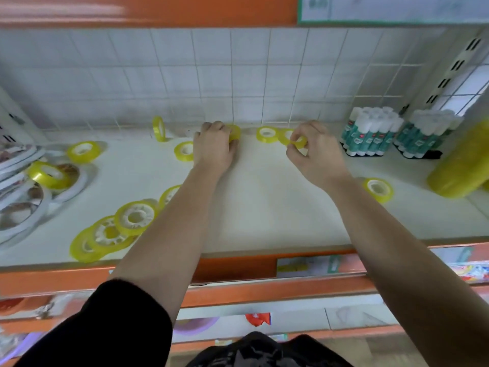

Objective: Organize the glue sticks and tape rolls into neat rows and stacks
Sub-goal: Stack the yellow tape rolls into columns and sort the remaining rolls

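Small yellow tape rolls lie scattered on a white shelf [264, 202]. My left hand [214, 145] curls round one yellow roll [235, 132] near the back wall. My right hand [312, 152] pinches another small yellow roll [298, 142] just in front of two rolls lying flat, one of them [266, 133] fully visible. More rolls lie at the left [83, 151], beside my left hand [184, 151], and at the right [378, 189]; one [158, 128] stands on edge. Wider yellow rolls [135, 216] overlap at the front left. Packs of glue sticks [370, 133] stand upright at the back right.
White tape rolls [23, 207] pile at the far left. A big yellow tape stack [460, 165] lies at the right edge. A tiled wall backs the shelf. An orange shelf edge [238, 268] runs along the front, with lower shelves beneath.
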### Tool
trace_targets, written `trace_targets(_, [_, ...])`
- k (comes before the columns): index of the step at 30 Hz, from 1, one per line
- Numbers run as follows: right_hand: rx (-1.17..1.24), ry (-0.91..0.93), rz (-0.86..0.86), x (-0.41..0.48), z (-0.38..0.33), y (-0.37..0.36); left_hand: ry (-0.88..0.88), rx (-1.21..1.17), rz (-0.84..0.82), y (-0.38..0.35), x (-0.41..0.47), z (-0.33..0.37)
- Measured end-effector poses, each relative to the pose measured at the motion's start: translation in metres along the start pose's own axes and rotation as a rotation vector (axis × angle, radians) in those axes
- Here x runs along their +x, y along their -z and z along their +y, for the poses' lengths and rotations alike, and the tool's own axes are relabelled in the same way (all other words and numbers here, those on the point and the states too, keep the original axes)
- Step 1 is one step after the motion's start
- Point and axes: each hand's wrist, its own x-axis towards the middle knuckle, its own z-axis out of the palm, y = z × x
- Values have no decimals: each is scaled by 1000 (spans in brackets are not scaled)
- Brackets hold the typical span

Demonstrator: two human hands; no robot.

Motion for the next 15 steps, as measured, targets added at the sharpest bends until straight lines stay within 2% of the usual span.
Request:
trace_targets(8, [-14, 33, 22, -1, -1, 2, -18, -122, 4, -2, 0, -1])
trace_targets(15, [8, 50, 110, -16, -7, 16, -151, -307, 93, 25, -20, 5])
